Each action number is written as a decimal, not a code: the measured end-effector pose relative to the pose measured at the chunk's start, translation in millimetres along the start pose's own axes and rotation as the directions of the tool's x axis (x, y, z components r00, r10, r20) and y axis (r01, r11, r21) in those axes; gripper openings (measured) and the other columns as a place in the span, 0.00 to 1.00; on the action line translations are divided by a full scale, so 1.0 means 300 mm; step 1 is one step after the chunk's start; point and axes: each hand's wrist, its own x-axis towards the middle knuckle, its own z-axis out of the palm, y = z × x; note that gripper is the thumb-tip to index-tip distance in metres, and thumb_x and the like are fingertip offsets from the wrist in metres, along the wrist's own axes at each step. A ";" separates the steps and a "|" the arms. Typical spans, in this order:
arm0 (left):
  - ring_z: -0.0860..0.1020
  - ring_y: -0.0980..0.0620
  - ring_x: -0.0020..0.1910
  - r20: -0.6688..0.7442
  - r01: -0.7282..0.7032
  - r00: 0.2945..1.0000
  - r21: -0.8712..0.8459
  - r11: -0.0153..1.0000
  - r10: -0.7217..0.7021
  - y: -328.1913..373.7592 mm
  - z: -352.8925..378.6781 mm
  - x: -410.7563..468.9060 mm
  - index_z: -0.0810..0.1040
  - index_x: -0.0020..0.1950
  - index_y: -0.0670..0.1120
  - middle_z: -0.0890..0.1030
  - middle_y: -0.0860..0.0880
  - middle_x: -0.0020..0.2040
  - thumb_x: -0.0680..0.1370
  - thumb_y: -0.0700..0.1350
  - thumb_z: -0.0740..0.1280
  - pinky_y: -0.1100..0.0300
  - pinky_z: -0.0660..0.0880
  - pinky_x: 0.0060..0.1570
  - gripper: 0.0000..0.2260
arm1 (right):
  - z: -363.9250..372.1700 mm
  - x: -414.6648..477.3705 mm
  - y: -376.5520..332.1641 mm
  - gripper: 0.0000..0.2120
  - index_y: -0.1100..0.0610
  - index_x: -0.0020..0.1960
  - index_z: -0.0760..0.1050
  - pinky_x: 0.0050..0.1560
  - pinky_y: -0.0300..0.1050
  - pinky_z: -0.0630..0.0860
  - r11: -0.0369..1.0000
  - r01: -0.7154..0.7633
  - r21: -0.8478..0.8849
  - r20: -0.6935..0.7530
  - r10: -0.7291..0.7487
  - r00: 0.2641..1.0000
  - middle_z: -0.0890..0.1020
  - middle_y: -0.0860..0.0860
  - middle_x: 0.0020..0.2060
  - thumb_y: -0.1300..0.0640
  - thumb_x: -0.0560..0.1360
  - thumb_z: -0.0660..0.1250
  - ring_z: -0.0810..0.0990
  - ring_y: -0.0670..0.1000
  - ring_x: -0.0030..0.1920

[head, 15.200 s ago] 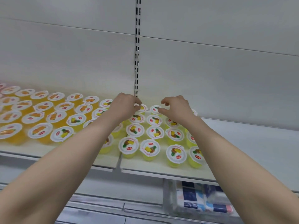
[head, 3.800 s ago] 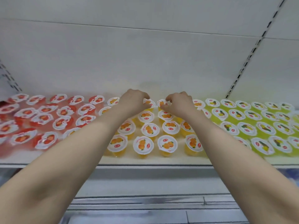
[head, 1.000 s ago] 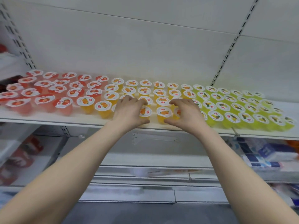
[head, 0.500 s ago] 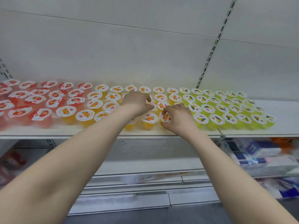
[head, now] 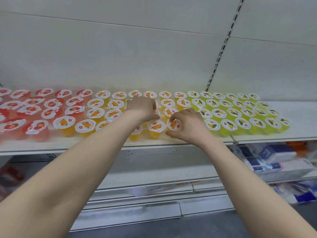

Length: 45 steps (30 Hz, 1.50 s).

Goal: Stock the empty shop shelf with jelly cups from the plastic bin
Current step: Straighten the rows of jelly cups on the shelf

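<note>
White back panels rose behind the shelf, whose left end ran out of frame, the red jelly cups there blurred. The left hand lay knuckles-up over the orange jelly cups in a middle row, fingers curled down. Whether it gripped one could not be told, since the hand hid them. The right hand pinched a front-row orange cup between thumb and fingertips. A second before, both hands were at the front row; the left had since reached further back. Green jelly cups stood sealed in rows right of centre. Blue and white packs, smeared, lay below the shelf at lower right.
</note>
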 end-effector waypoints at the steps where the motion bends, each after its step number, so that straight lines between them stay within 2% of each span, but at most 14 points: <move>1: 0.76 0.46 0.56 -0.001 -0.003 1.000 -0.007 1.000 0.003 -0.006 0.000 -0.001 0.80 0.56 0.58 0.80 0.51 0.54 0.71 0.64 0.67 0.53 0.76 0.51 0.18 | -0.002 0.000 0.002 0.19 0.46 0.53 0.78 0.61 0.51 0.66 1.000 -0.001 0.019 -0.003 0.001 1.000 0.80 0.46 0.54 0.37 0.67 0.68 0.71 0.52 0.62; 4: 0.77 0.47 0.54 -0.037 -0.006 0.999 -0.034 0.999 0.005 -0.025 -0.004 -0.010 0.80 0.57 0.57 0.81 0.52 0.54 0.73 0.65 0.64 0.57 0.76 0.47 0.18 | -0.012 0.002 0.011 0.19 0.47 0.54 0.79 0.61 0.51 0.67 0.993 -0.019 0.117 -0.012 0.020 1.000 0.80 0.47 0.56 0.40 0.68 0.61 0.71 0.52 0.63; 8: 0.77 0.46 0.55 -0.097 0.021 0.995 -0.063 0.998 -0.027 -0.081 -0.025 -0.052 0.80 0.58 0.57 0.81 0.50 0.54 0.77 0.61 0.63 0.56 0.75 0.44 0.15 | -0.027 0.039 0.008 0.15 0.50 0.57 0.79 0.62 0.53 0.68 0.990 -0.019 0.140 -0.059 0.028 0.998 0.81 0.49 0.57 0.47 0.74 0.62 0.71 0.54 0.63; 12: 0.76 0.44 0.57 -0.159 0.059 0.985 -0.068 0.996 -0.069 -0.179 -0.047 -0.130 0.81 0.57 0.57 0.81 0.48 0.56 0.78 0.57 0.63 0.56 0.72 0.45 0.12 | -0.023 0.104 -0.037 0.16 0.51 0.58 0.79 0.60 0.53 0.69 0.994 0.016 0.110 -0.088 -0.006 0.996 0.82 0.50 0.54 0.45 0.76 0.62 0.72 0.56 0.61; 17: 0.78 0.45 0.51 -0.226 0.087 0.969 -0.052 0.995 -0.096 -0.343 -0.057 -0.238 0.81 0.57 0.54 0.83 0.47 0.52 0.77 0.56 0.66 0.55 0.74 0.46 0.13 | 0.001 0.162 -0.151 0.17 0.51 0.60 0.78 0.61 0.52 0.69 0.994 0.063 0.089 -0.061 -0.057 0.996 0.81 0.50 0.57 0.44 0.77 0.63 0.71 0.57 0.63; 20: 0.76 0.44 0.55 -0.212 0.104 0.970 -0.076 0.992 -0.118 -0.427 -0.048 -0.288 0.82 0.56 0.54 0.81 0.46 0.53 0.75 0.58 0.67 0.53 0.75 0.49 0.14 | 0.025 0.179 -0.245 0.18 0.50 0.61 0.78 0.59 0.51 0.68 0.989 0.124 0.086 -0.031 -0.121 0.992 0.81 0.50 0.57 0.42 0.77 0.63 0.72 0.56 0.62; 23: 0.76 0.44 0.56 -0.176 0.077 0.981 -0.056 0.996 -0.085 -0.483 -0.034 -0.341 0.81 0.55 0.56 0.81 0.48 0.54 0.72 0.67 0.64 0.50 0.74 0.53 0.20 | 0.053 0.180 -0.337 0.19 0.49 0.59 0.79 0.59 0.51 0.68 0.980 0.184 0.073 0.009 -0.185 0.983 0.82 0.48 0.53 0.39 0.75 0.63 0.73 0.55 0.60; 25: 0.74 0.44 0.59 -0.148 0.074 0.986 -0.050 0.996 -0.080 -0.493 -0.029 -0.376 0.80 0.57 0.57 0.80 0.50 0.57 0.71 0.71 0.62 0.51 0.73 0.56 0.24 | 0.072 0.170 -0.380 0.21 0.48 0.56 0.79 0.59 0.51 0.68 0.979 0.201 0.032 0.033 -0.202 0.979 0.82 0.48 0.51 0.35 0.72 0.63 0.72 0.54 0.59; 28: 0.71 0.46 0.62 -0.147 0.043 0.988 0.025 0.999 -0.039 -0.480 -0.017 -0.403 0.78 0.63 0.57 0.77 0.51 0.61 0.68 0.71 0.65 0.53 0.69 0.59 0.28 | 0.089 0.153 -0.407 0.25 0.47 0.54 0.78 0.59 0.51 0.66 0.972 0.216 -0.092 0.039 -0.214 0.976 0.81 0.48 0.52 0.30 0.68 0.63 0.72 0.54 0.58; 32: 0.70 0.46 0.62 -0.212 0.005 0.977 0.074 0.997 0.011 -0.470 0.007 -0.403 0.75 0.66 0.55 0.78 0.51 0.61 0.67 0.68 0.68 0.52 0.67 0.59 0.31 | 0.091 0.127 -0.402 0.26 0.47 0.58 0.77 0.60 0.51 0.64 0.962 0.220 -0.162 0.042 -0.216 0.976 0.79 0.49 0.55 0.33 0.66 0.67 0.71 0.55 0.60; 40: 0.70 0.46 0.61 -0.230 -0.032 0.973 0.010 0.999 0.033 -0.421 0.032 -0.391 0.77 0.61 0.53 0.81 0.51 0.55 0.70 0.63 0.68 0.52 0.66 0.58 0.23 | 0.071 0.106 -0.396 0.25 0.47 0.61 0.75 0.60 0.53 0.65 0.962 0.191 -0.194 0.066 -0.181 0.981 0.79 0.50 0.56 0.37 0.69 0.67 0.71 0.56 0.62; 45: 0.70 0.46 0.61 -0.262 -0.041 0.964 0.013 0.999 0.043 -0.403 0.044 -0.403 0.77 0.60 0.54 0.81 0.51 0.56 0.70 0.65 0.68 0.51 0.66 0.58 0.23 | 0.073 0.105 -0.394 0.26 0.46 0.60 0.76 0.60 0.53 0.67 0.971 0.177 -0.161 0.064 -0.168 0.984 0.80 0.49 0.55 0.32 0.68 0.65 0.72 0.55 0.61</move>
